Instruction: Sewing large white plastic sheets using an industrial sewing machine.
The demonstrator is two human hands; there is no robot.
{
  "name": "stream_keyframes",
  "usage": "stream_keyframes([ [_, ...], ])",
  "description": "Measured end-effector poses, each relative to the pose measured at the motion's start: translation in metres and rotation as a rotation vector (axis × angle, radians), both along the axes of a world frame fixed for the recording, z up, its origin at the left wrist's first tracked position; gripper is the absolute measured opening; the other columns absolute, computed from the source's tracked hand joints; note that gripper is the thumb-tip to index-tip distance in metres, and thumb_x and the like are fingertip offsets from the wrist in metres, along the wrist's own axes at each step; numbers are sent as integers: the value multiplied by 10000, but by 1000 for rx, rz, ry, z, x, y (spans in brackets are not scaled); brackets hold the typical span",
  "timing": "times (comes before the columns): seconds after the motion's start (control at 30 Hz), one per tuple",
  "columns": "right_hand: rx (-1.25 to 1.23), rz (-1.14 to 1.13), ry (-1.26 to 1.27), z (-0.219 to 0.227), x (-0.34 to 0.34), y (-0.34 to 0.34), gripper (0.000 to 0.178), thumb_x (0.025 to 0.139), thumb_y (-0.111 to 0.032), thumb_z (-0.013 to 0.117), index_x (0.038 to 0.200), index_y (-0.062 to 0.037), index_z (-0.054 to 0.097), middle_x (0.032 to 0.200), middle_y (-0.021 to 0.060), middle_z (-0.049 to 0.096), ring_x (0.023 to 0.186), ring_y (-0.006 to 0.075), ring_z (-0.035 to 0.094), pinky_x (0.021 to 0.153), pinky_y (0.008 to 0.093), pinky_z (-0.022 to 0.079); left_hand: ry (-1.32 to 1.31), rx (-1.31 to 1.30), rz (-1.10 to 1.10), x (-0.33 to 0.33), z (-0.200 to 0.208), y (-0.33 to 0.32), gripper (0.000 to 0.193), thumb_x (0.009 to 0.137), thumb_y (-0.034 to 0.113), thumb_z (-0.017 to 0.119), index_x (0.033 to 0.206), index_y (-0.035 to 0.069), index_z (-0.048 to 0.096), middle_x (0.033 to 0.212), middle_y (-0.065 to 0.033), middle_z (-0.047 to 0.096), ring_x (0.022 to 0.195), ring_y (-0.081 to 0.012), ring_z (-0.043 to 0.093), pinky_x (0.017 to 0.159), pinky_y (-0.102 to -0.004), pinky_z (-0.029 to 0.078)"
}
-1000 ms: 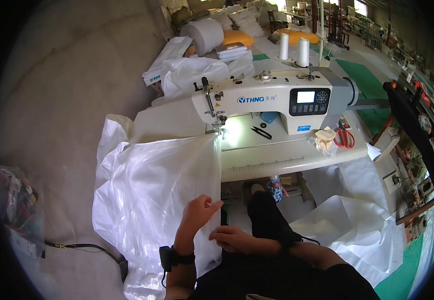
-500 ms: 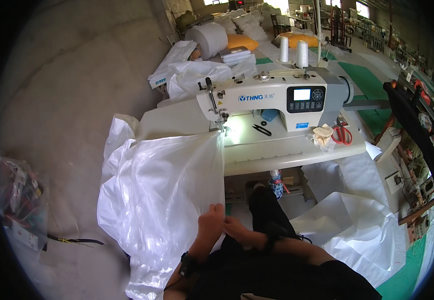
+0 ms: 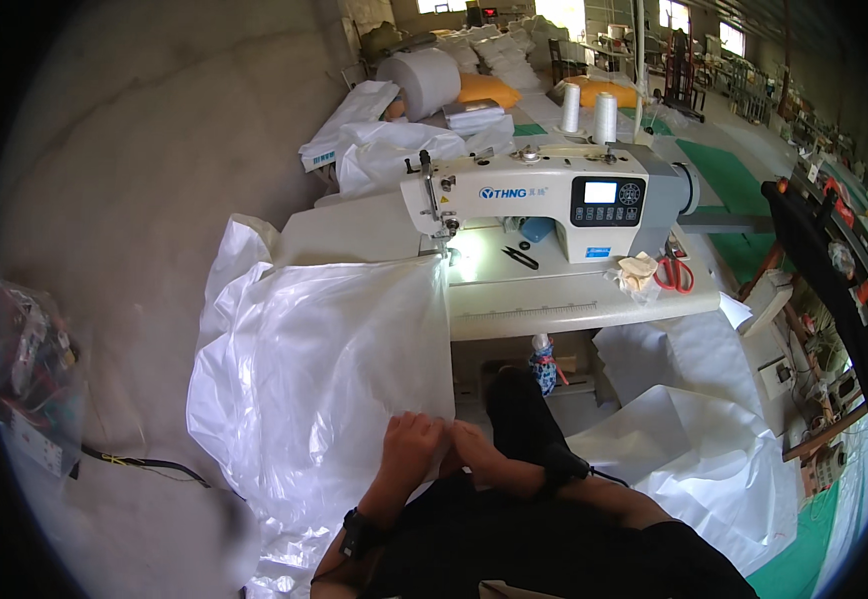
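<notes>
A translucent white plastic sheet (image 3: 329,344) hangs from the sewing machine's bed toward my lap. Its top right corner lies under the lit needle area of the white sewing machine (image 3: 514,190). My left hand (image 3: 411,449) is closed on the sheet near its right edge, fingers curled over it. Beside it, almost touching, my right hand (image 3: 478,451) is closed on that same edge, its fingertips partly hidden. Black thread snips (image 3: 521,258) lie on the bed right of the needle. Red-handled scissors (image 3: 674,275) rest farther right, next to a crumpled cream cloth (image 3: 638,272).
Two white thread cones (image 3: 606,118) stand behind the machine. More white sheeting (image 3: 699,459) spreads at my right. A large white roll (image 3: 420,84) and an orange sack (image 3: 488,91) sit at the back. A clear bag of odds and ends (image 3: 39,369) stands on the left floor.
Both hands have shifted slightly with the sheet's edge, and the left hand's fingers now lie more across the sheet. The view has tilted a little. The sheet's corner remains at the needle.
</notes>
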State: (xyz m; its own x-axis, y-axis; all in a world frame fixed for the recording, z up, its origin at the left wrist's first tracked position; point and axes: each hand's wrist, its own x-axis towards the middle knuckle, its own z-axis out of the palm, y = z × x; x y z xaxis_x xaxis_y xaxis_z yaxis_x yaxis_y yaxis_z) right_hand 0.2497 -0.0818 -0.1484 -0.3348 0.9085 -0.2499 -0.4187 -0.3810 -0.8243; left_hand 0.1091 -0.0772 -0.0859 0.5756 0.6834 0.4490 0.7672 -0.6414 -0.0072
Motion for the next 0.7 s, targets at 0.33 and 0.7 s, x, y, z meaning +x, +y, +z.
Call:
stream_keyframes([
  [0.33, 352, -192, -669, -28, -7, 52, 280, 885, -216, 470, 1021, 20, 536, 889, 215, 611, 843, 377, 616, 739, 422, 479, -99, -52, -141, -2, -35, -3, 148, 703, 139, 649, 822, 59, 615, 811, -48, 550, 829, -222, 553, 774, -347, 424],
  [0.7, 501, -337, -769, -24, -15, 48, 445, 849, -41, 401, 1287, 34, 384, 893, 335, 560, 869, 481, 559, 726, 468, 457, -163, 15, 197, -7, -69, -25, 263, 694, 144, 642, 934, 82, 554, 862, -30, 530, 853, -213, 512, 772, -408, 386],
])
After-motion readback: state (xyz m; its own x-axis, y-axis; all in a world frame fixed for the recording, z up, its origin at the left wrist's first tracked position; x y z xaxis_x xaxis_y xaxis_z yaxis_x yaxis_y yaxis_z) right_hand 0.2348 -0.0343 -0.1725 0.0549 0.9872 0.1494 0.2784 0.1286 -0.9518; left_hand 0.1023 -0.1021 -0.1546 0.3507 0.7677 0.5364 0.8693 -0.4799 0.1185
